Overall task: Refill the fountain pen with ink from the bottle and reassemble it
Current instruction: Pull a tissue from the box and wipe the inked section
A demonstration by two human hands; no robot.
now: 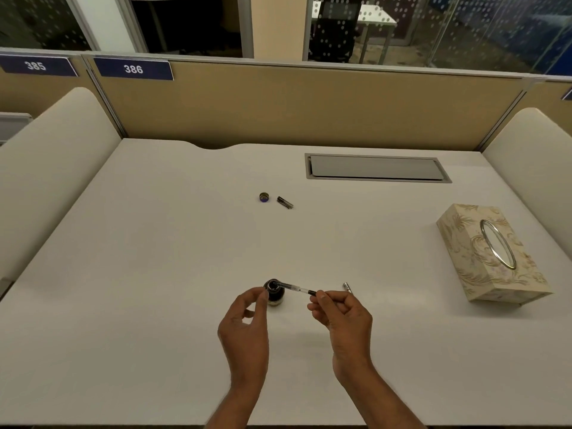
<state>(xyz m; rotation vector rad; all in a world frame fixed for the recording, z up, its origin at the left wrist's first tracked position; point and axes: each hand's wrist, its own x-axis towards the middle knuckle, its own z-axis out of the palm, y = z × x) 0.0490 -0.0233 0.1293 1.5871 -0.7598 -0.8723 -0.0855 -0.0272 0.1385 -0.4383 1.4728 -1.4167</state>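
Right hand (340, 314) fingers pinch the pen section (294, 287), nib apparently in the ink bottle (275, 293); left hand (244, 326) fingers apart beside it.

Desk (154, 274): smooth, matt white.
Ink bottle (275, 294): dark, glossy glass.
Pen converter (294, 287): clear plastic, black end.
Bottle cap (264, 197): shiny, metallic-looking.
Tissue box (483, 258): cream patterned covering, glossy metal-looking ring.
Hatch (376, 167), upper right: brushed grey metal.

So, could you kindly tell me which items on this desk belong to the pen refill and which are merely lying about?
Job: ink bottle, pen section with converter, bottle cap, dark pen piece, silver pen piece.
Lying about: tissue box, desk hatch.
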